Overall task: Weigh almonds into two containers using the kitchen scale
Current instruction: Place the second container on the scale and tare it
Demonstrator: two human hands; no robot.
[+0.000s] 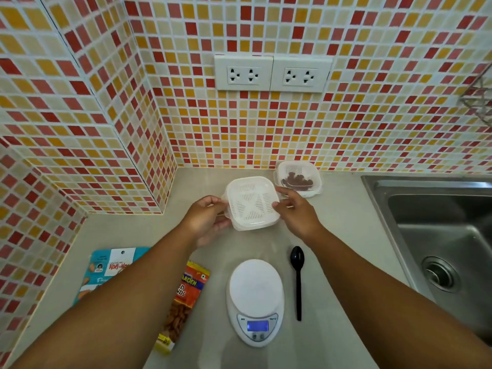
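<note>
An empty white slotted container (251, 202) is held tilted above the counter, its left side in my left hand (206, 218) and its right side in my right hand (294, 211). Behind it, near the wall, a second container (298, 178) stands with brown almonds in it. The white kitchen scale (255, 299) sits nearer to me with its blue display lit and nothing on its platform. A black spoon (297, 278) lies just right of the scale. An orange almond bag (183, 302) lies left of the scale, partly hidden by my left forearm.
A blue snack bag (106, 267) lies at the far left on the beige counter (343, 235). A steel sink (439, 235) fills the right side. Mosaic-tiled walls close the back and left, with two white outlet plates (271, 73) above the counter.
</note>
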